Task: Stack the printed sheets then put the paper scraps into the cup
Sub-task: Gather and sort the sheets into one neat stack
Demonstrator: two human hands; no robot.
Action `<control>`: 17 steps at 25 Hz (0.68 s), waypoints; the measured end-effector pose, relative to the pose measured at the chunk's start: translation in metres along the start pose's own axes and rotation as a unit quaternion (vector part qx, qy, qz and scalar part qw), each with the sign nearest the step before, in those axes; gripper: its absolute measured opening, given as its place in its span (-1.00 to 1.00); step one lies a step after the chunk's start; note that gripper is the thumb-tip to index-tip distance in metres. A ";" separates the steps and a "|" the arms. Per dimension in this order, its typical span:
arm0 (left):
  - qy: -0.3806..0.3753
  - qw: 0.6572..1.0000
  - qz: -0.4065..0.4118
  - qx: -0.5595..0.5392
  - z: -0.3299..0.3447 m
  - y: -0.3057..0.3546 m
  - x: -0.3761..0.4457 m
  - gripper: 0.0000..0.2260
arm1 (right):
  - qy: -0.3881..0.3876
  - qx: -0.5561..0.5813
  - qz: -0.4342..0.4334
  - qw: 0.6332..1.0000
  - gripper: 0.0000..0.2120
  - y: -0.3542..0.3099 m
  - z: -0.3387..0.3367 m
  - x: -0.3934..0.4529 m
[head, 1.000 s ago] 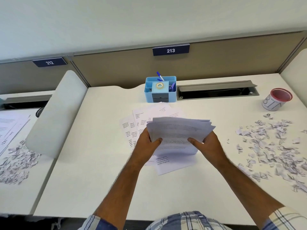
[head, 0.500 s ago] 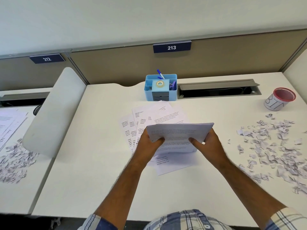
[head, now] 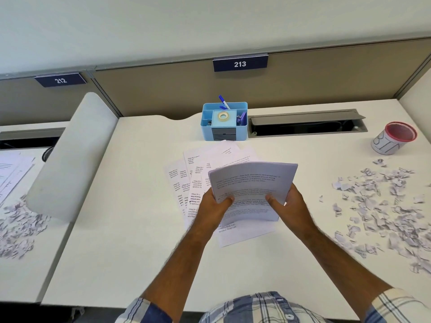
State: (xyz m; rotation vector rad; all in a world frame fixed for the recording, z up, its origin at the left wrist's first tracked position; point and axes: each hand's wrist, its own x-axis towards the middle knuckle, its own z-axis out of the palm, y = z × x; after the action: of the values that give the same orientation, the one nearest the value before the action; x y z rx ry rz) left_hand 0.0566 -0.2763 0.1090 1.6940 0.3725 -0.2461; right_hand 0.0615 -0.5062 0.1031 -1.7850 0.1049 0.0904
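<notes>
A stack of printed sheets [head: 250,183] stands on its lower edge at the middle of the white desk [head: 121,241]. My left hand [head: 213,206] grips its left side and my right hand [head: 288,205] grips its right side, thumbs on the front page. More printed sheets [head: 193,176] lie fanned flat on the desk behind and under the stack. Paper scraps [head: 382,208] are strewn over the right part of the desk. The cup [head: 391,138], white with a red rim, stands upright at the far right, apart from both hands.
A blue desk organiser [head: 224,121] with pens and tape sits at the back centre, beside an open cable tray [head: 305,123]. A rounded white divider [head: 70,157] separates the left desk, where more sheets [head: 11,173] and scraps [head: 16,229] lie.
The uneven sheets in my hands have been squared into a neat stack, and it has tilted upright so its front page faces me. Both hands kept their grip.
</notes>
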 end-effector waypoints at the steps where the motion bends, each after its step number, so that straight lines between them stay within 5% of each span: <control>1: 0.001 1.000 0.001 0.000 0.001 0.000 0.000 -0.73 | -0.001 0.001 0.003 1.000 -0.66 0.002 0.000 0.001; 11: -0.014 0.999 0.001 -0.039 0.027 0.017 0.005 -0.73 | -0.041 -0.011 0.019 0.999 -0.66 0.026 -0.037 0.005; 17: 0.031 0.998 -0.046 0.013 0.031 -0.013 0.015 -0.55 | -0.046 -0.036 0.050 0.997 -0.69 0.059 -0.058 0.012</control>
State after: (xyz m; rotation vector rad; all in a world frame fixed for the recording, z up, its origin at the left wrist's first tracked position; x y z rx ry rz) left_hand 0.0668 -0.3040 0.0867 1.7154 0.4964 -0.2663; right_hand 0.0669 -0.5755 0.0570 -1.8442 0.1248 0.2509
